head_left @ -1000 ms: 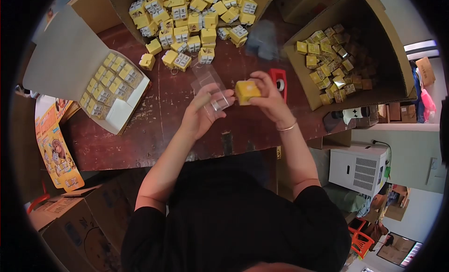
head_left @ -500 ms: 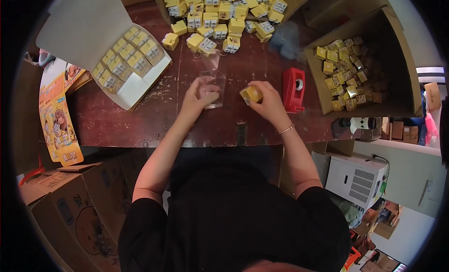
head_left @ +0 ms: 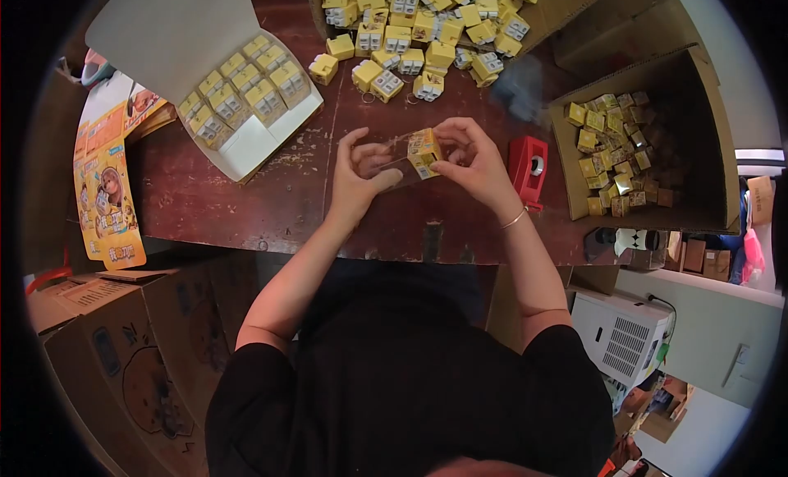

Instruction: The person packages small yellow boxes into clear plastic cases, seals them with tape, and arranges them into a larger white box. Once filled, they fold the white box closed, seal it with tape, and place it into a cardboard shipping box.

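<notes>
My left hand [head_left: 365, 175] is closed around a clear plastic box [head_left: 396, 153], thumb along its near side and fingers behind it. In my right hand [head_left: 469, 161] is a small yellow printed box [head_left: 423, 150], gripped between thumb and fingers at the right end of the clear box, which it overlaps in this view. Beyond my hands lie many yellow-and-white cube keychains [head_left: 397, 40], some with metal rings. To the left, an open white display box [head_left: 283, 132] holds rows of yellow cubes in clear packaging.
A red tape dispenser [head_left: 527, 171] stands right of my right hand. Farther right, a cardboard carton [head_left: 722, 149] holds small yellow boxes. Orange printed card sheets [head_left: 107, 190] hang over the table's left side. A crumpled translucent plastic bag [head_left: 523, 89] lies behind the dispenser.
My right hand has brought the yellow box leftward to the clear box. My left hand has tilted the clear box toward it. The whole view has shifted slightly.
</notes>
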`<state>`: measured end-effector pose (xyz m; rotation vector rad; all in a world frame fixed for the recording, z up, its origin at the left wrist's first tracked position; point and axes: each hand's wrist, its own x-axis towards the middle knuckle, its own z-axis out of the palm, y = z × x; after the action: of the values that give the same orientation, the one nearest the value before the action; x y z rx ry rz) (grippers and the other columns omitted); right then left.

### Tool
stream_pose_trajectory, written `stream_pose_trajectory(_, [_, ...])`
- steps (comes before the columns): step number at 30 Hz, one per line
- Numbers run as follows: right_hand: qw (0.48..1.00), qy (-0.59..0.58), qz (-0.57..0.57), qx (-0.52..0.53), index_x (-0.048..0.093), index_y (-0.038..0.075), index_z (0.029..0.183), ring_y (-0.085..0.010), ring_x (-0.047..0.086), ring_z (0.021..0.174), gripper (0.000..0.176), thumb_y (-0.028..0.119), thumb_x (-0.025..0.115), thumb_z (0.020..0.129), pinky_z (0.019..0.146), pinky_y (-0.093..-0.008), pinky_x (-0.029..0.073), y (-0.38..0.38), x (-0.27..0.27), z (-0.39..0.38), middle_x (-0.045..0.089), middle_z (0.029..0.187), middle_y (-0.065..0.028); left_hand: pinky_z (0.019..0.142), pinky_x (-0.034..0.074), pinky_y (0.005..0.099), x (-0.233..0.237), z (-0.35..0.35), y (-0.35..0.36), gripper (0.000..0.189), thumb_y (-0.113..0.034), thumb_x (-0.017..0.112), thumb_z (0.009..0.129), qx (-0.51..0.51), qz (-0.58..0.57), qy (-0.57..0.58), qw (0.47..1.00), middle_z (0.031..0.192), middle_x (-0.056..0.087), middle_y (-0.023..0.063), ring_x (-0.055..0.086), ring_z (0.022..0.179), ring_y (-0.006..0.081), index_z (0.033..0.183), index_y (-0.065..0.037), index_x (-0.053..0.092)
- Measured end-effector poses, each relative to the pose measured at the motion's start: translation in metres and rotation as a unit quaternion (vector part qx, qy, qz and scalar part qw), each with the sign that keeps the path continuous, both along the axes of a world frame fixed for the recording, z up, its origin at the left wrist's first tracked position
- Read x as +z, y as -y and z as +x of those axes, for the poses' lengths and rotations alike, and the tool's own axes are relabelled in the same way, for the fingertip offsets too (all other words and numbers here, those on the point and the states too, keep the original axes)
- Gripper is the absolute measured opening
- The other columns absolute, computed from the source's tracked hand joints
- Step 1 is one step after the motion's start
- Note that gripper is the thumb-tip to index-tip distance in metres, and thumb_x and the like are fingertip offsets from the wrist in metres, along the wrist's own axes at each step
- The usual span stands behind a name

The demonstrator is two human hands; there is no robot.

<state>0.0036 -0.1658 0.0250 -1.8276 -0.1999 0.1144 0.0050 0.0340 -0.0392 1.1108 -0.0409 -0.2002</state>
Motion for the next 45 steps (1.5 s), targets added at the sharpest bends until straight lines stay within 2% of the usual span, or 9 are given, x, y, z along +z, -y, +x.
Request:
stream_pose_trajectory(5, [0.988, 0.055, -0.111, -0.095, 0.060, 0.006, 0.116, -0.0085, 0.059, 0.090, 0.038, 0.003, 0.068, 0.079, 0.067, -0.0205, 0.048, -0.005, -0.017, -0.016, 0.065, 0.107, -0.0041, 0.090, 0.045, 0.0299, -0.007, 0.001, 0.012, 0.064, -0.003, 0.072, 0.074, -0.035, 0.010, -0.024, 0.999, 0.111, 0.055, 0.0077, 0.054, 0.106, 0.0168, 0.129, -0.008, 0.039])
stream_pose_trajectory(11, [0.984, -0.020, 0.046, 0.172, 0.061, 0.006, 0.120, -0.0130, 0.062, 0.099, 0.039, 0.011, 0.067, 0.082, 0.073, -0.0208, 0.050, 0.000, -0.009, -0.005, 0.065, 0.109, -0.0039, 0.087, 0.043, 0.0273, 0.006, -0.005, 0.014, 0.056, -0.008, 0.072, 0.076, -0.051, 0.012, 0.043, 0.998, 0.106, 0.052, 0.0043, 0.052, 0.101, 0.0136, 0.123, -0.008, 0.041])
stream_pose_trajectory(16, [0.908, -0.358, -0.042, 0.212, 0.058, 0.000, 0.118, -0.0141, 0.056, 0.110, 0.040, 0.014, 0.067, 0.082, 0.084, -0.0294, 0.049, 0.012, 0.020, 0.045, 0.057, 0.124, -0.0078, 0.080, 0.046, 0.0264, -0.020, 0.004, -0.021, 0.043, -0.011, 0.071, 0.079, -0.149, 0.120, 0.010, 0.982, 0.099, 0.055, 0.0024, 0.055, 0.091, 0.0111, 0.115, -0.007, 0.047])
stream_pose_trajectory(19, [0.947, -0.291, -0.135, 0.010, 0.055, 0.003, 0.119, -0.0221, 0.055, 0.111, 0.045, 0.015, 0.070, 0.077, 0.089, -0.0353, 0.047, 0.027, -0.020, 0.096, 0.052, 0.128, -0.0099, 0.077, 0.052, 0.0323, -0.020, 0.004, -0.039, 0.033, -0.021, 0.065, 0.085, -0.123, -0.031, -0.190, 0.973, 0.102, 0.061, 0.0064, 0.063, 0.092, 0.0173, 0.112, -0.008, 0.050])
stream_pose_trajectory(21, [0.880, 0.279, -0.371, -0.103, 0.052, 0.010, 0.121, -0.0303, 0.061, 0.097, 0.052, 0.021, 0.073, 0.075, 0.078, -0.0384, 0.052, 0.025, -0.055, 0.111, 0.051, 0.124, -0.0127, 0.076, 0.053, 0.0341, -0.007, 0.005, -0.045, 0.034, -0.024, 0.061, 0.087, -0.124, -0.100, -0.229, 0.960, 0.101, 0.062, 0.0062, 0.063, 0.092, 0.0185, 0.114, -0.008, 0.050])
stream_pose_trajectory(29, [0.932, -0.068, -0.348, -0.070, 0.052, 0.005, 0.123, -0.0351, 0.056, 0.107, 0.064, 0.033, 0.077, 0.071, 0.085, -0.0391, 0.048, 0.026, -0.046, 0.083, 0.056, 0.116, -0.0183, 0.073, 0.056, 0.0368, -0.011, 0.017, -0.056, 0.047, -0.041, 0.048, 0.095, -0.205, -0.170, -0.230, 0.936, 0.106, 0.062, 0.0066, 0.064, 0.092, 0.0212, 0.127, -0.008, 0.050])
stream_pose_trajectory(31, [0.817, -0.178, -0.546, -0.058, 0.050, 0.007, 0.125, -0.0318, 0.055, 0.110, 0.068, 0.040, 0.075, 0.071, 0.088, -0.0375, 0.047, 0.022, -0.021, 0.062, 0.053, 0.124, -0.0178, 0.070, 0.056, 0.0343, -0.015, 0.022, -0.053, 0.047, -0.044, 0.048, 0.094, -0.233, -0.124, -0.233, 0.936, 0.107, 0.061, 0.0038, 0.064, 0.090, 0.0186, 0.126, -0.009, 0.051])
stream_pose_trajectory(37, [0.848, 0.174, -0.488, 0.113, 0.045, 0.011, 0.130, -0.0305, 0.057, 0.106, 0.071, 0.017, 0.078, 0.068, 0.090, -0.0374, 0.047, 0.050, -0.033, 0.023, 0.051, 0.124, -0.0144, 0.065, 0.055, 0.0311, -0.008, 0.031, -0.037, 0.045, -0.043, 0.050, 0.094, -0.256, -0.037, -0.215, 0.942, 0.102, 0.058, -0.0001, 0.064, 0.083, 0.0151, 0.125, -0.010, 0.052])
stream_pose_trajectory(45, [0.929, 0.081, -0.348, 0.093, 0.050, 0.007, 0.118, -0.0338, 0.055, 0.103, 0.054, -0.005, 0.062, 0.066, 0.085, -0.0368, 0.048, 0.053, -0.008, 0.030, 0.052, 0.112, -0.0123, 0.077, 0.047, 0.0250, -0.005, 0.036, -0.044, 0.041, -0.034, 0.062, 0.090, -0.248, 0.080, -0.114, 0.959, 0.106, 0.055, -0.0006, 0.056, 0.094, 0.0093, 0.121, -0.009, 0.053])
